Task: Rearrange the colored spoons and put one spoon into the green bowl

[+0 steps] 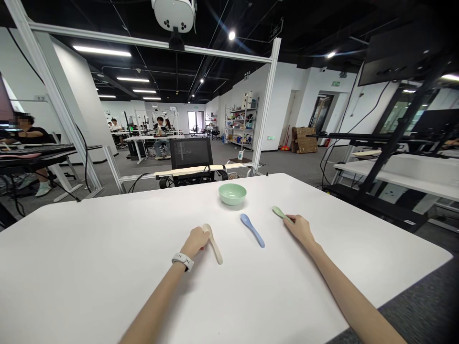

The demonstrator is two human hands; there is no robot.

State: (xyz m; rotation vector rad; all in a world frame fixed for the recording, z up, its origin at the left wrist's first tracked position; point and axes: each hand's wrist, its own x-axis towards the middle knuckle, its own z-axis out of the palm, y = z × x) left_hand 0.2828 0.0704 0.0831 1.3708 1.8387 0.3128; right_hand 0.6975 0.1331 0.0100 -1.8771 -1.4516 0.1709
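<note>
My left hand point(196, 240), with a white band on its wrist, is closed at the neck of a cream spoon point(215, 250). The thumb lies against the spoon, and the other fingers are partly hidden. On the right, my right hand point(300, 228) is closed round the handle of a light green spoon point(278, 211), whose bowl end points up and to the left. Between the hands a blue spoon point(253, 231) lies slanted on the table, untouched. A pale green bowl point(232, 195) stands upright beyond the spoons.
All of this is on a white table point(107, 267) with rounded corners. A metal frame point(267, 100) rises behind its far edge, with a black chair point(191, 153) there. To the right is a black stand point(387, 138). Other people sit in the background.
</note>
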